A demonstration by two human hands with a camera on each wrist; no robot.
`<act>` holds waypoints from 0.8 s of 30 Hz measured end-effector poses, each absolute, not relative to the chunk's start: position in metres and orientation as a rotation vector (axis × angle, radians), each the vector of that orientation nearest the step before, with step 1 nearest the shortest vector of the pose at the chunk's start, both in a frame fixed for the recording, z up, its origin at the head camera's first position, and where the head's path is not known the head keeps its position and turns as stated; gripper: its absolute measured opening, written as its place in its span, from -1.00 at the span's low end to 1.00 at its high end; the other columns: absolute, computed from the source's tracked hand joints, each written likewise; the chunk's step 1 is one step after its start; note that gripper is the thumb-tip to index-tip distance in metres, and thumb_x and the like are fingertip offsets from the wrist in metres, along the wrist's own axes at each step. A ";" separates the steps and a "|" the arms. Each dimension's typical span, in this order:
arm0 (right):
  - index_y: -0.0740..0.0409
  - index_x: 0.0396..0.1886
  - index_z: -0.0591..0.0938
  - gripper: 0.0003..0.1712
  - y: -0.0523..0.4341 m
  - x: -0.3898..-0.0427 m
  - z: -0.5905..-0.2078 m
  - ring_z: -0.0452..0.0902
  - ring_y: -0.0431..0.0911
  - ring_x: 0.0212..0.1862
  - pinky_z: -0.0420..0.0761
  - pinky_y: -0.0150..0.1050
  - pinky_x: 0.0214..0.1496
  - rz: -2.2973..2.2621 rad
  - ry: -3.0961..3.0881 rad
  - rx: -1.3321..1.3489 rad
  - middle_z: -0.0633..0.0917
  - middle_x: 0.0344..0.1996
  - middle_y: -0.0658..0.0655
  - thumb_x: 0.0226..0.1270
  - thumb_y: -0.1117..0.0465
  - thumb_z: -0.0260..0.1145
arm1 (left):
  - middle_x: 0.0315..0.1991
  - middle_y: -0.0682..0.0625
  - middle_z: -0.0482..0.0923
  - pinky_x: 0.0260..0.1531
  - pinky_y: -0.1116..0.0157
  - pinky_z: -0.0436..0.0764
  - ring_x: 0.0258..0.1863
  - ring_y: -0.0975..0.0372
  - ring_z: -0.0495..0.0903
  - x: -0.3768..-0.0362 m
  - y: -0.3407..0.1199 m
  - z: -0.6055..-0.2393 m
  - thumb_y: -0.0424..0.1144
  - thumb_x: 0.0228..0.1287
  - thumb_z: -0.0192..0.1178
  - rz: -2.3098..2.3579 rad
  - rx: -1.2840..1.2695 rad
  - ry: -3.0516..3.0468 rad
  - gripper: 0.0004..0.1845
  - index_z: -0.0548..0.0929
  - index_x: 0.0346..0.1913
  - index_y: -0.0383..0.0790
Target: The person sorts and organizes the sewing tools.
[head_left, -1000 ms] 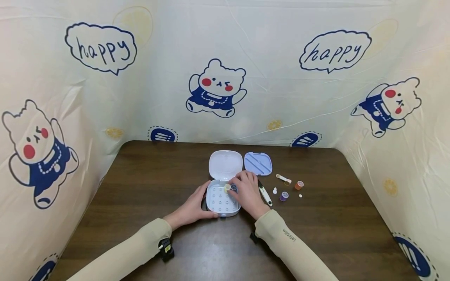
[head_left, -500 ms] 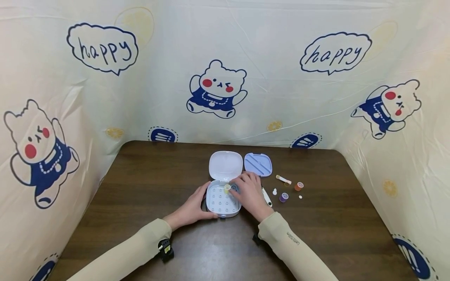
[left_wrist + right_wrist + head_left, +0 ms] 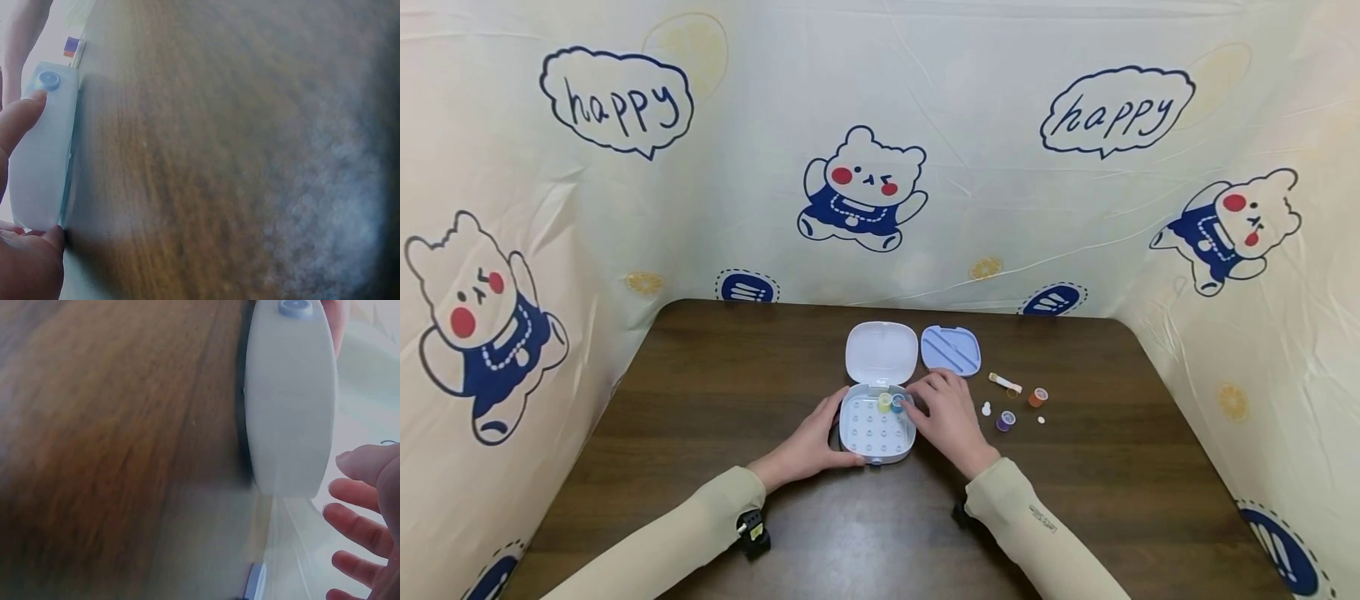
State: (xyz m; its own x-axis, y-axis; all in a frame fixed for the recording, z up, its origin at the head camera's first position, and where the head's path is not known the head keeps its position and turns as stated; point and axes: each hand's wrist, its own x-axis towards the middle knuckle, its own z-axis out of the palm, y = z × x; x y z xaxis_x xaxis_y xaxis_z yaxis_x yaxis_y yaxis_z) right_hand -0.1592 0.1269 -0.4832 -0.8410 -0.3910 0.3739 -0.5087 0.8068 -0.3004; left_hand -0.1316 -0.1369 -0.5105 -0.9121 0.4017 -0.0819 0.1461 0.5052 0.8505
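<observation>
Since a moment ago: my right hand point(image 3: 951, 417) has slid off the tray to its right edge, uncovering two spools inside; the white-handled tool that lay beside my wrist is now hidden under it.
Left hand point(image 3: 811, 443): my fingers curl around the near left corner of the sewing box point(image 3: 877, 427), thumb along its left wall, holding it against the table point(image 3: 715, 392).
Right hand: fingers relaxed and slightly spread, holding nothing; the fingertips rest just at the box's far right rim, beside the blue spool point(image 3: 898, 402).
Sewing box: one, open, at the table's middle, its white lid point(image 3: 882, 352) lying flat behind the pegged tray.
Spools in tray: two, a yellow spool point(image 3: 884, 402) and the blue one, side by side in the far row.
Loose to the right: one purple spool point(image 3: 1006, 420), one orange spool point(image 3: 1038, 397), two small white bits, one short white stick point(image 3: 1004, 382).
Farther back: one lilac insert tray point(image 3: 951, 350) just beside the lid.
</observation>
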 end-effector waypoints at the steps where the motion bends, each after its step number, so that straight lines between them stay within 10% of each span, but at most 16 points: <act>1: 0.03 -0.14 0.81 -0.82 0.129 -0.159 -0.483 0.51 0.14 0.19 0.41 0.15 0.35 0.575 -2.698 0.684 0.74 -0.17 0.06 0.34 0.10 0.53 | 0.59 -0.29 0.11 0.49 -0.05 0.26 0.55 -0.06 0.22 -0.131 -0.137 -0.511 0.02 0.02 0.66 1.366 0.462 2.482 0.33 -0.03 0.67 -0.31; 24: 0.09 -0.15 0.82 -0.81 0.177 -0.155 -0.479 0.53 0.17 0.13 0.48 0.14 0.28 0.594 -2.668 0.574 0.77 -0.16 0.12 0.30 0.14 0.55 | 0.59 -0.29 0.10 0.48 0.00 0.28 0.55 -0.05 0.23 -0.131 -0.137 -0.508 -0.02 0.02 0.67 1.358 0.446 2.476 0.33 -0.03 0.66 -0.33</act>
State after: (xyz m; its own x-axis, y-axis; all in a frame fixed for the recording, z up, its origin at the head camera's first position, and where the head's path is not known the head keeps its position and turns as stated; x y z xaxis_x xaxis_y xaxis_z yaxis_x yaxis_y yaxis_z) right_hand -0.1546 0.1771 -0.4793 -0.8579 -0.3084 0.4111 -0.4536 0.8303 -0.3239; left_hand -0.1313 -0.1365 -0.5084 -0.9127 0.3972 -0.0962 0.1325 0.5104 0.8497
